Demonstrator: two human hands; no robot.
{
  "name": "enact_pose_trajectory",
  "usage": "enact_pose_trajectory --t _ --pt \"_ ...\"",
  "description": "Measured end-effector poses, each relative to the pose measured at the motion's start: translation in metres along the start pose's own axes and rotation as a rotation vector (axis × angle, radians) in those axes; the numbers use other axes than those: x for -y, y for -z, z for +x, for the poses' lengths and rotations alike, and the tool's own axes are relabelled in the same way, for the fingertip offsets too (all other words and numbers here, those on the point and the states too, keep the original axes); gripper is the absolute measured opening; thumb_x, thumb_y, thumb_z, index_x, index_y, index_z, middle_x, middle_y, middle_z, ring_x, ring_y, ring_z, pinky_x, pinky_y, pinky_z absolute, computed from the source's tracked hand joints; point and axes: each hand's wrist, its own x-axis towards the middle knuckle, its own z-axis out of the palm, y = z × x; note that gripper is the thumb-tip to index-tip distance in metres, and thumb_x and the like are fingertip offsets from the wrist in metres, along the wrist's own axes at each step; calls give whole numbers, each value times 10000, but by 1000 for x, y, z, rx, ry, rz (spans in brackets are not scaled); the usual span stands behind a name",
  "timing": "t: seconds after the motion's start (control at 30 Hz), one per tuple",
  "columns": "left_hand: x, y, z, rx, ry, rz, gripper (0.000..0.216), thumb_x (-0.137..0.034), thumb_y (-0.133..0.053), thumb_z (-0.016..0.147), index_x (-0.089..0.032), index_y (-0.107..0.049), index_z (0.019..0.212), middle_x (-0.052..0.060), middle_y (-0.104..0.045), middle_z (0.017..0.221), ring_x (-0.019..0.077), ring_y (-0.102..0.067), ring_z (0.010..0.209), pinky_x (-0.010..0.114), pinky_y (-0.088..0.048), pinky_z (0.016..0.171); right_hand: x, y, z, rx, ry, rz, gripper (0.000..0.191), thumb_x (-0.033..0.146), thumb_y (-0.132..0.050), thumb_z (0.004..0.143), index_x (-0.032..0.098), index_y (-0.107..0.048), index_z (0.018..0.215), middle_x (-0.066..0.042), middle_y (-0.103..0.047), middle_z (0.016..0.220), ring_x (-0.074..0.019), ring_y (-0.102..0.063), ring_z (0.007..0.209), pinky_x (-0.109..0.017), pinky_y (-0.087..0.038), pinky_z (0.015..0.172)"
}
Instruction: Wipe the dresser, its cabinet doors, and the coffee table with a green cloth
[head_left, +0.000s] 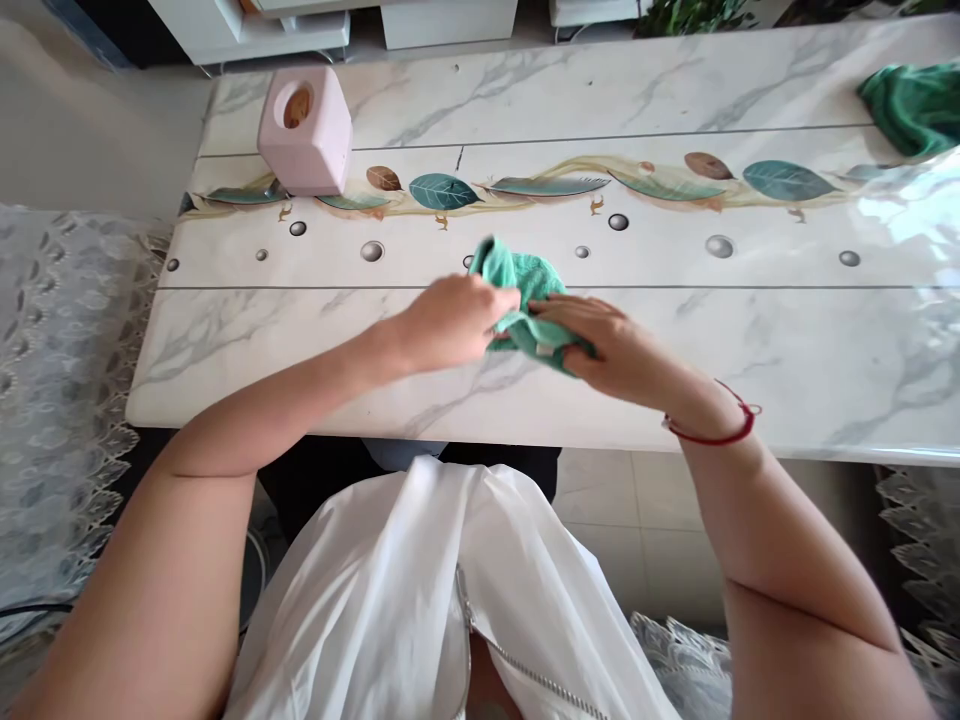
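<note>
A light green cloth (536, 275), bunched and partly folded, is between my two hands over the front middle of the marble-patterned table (420, 400). My left hand (454, 318) pinches its left side, fingers closed on the fabric. On the cloth's right side lies my right hand (600, 340), its fingers stretched across the top and its thumb at the lower edge, so the fabric sits between them. A small pale tag shows near the right thumb. The underside of the cloth is hidden.
A pink tissue box (322, 140) stands at the table's back left. Another, darker green cloth (911, 110) lies crumpled at the far right. White cabinets (450, 22) and a green plant (694, 15) are beyond the back edge. Lace covers (60, 400) hang at the left.
</note>
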Motion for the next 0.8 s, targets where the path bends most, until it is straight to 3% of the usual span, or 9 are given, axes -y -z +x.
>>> enact_pose_trajectory --t 0.07,0.13,0.23,0.3,0.4,0.53,0.67,0.73,0.8 --pt "-1 -22 -18 196 16 -21 130 -242 -746 910 -170 -747 1018 67 -732 889 253 -740 894 352 -569 865 -3 -19 -18 127 51 -107 451 341 -564 946 244 -714 1360 -109 -590 1535 -383 -493 1478 -631 -409 1222" --pt "-1 -51 -30 255 33 -91 133 -271 -698 962 -167 -734 1037 77 -738 991 230 -739 941 329 -586 888 -6 -46 -33 167 37 -136 435 387 -501 1019 230 -714 1364 -131 -563 1556 -375 -502 1459 -614 -485 1152" --pt "-4 -99 -34 2 132 -103 277 -149 -484 1041 -114 -677 1237 150 -681 1261 238 -688 1180 381 -566 1066 -10 -80 -31 -49 -11 -156 439 319 -395 1072 196 -701 1364 -171 -583 1473 -334 -527 1365 -549 -533 1088" --pt "-9 -127 -30 -161 234 -31 391 -81 -440 1022 -87 -605 1377 201 -592 1422 287 -584 1369 470 -495 1191 -13 -95 -14 -177 -22 -220 414 307 -465 1048 188 -679 1382 -185 -557 1462 -350 -483 1351 -571 -505 1105" --pt "-17 -156 -26 -299 370 72 427 -97 -492 1009 -146 -587 1422 196 -448 1579 359 -394 1539 588 -391 1269 -15 -110 10 -194 -48 -322 392 300 -551 1001 192 -672 1357 -191 -533 1445 -380 -453 1294 -605 -487 1060" --pt "-30 -171 -47 -343 412 133 303 -232 -592 1017 -210 -662 1312 177 -422 1532 401 -370 1501 606 -457 1175 -3 -127 -6 -198 -71 -344 286 205 -447 1025 187 -696 1166 -184 -553 1231 -307 -486 1100 -494 -516 936" --pt "-42 -177 -71 -207 307 156 173 -283 -595 1033 -255 -692 1173 106 -538 1275 279 -518 1219 454 -537 995 6 -139 -49 -258 -31 -318 227 160 -442 1031 190 -660 1086 -136 -520 1076 -254 -489 1002 -389 -521 836" --pt "-40 -177 -61 -133 273 162 164 -265 -566 1045 -258 -680 1162 88 -553 1226 248 -524 1139 416 -525 948 -3 -138 -49 -284 16 -298 215 153 -436 1033 186 -643 1082 -124 -517 1041 -243 -490 977 -375 -525 820" --pt "-29 -171 -30 -70 289 153 199 -242 -508 1064 -241 -663 1188 95 -561 1235 251 -523 1124 416 -508 926 -24 -130 -25 -292 55 -292 211 155 -423 1029 174 -631 1061 -131 -524 1022 -253 -487 971 -395 -533 829"
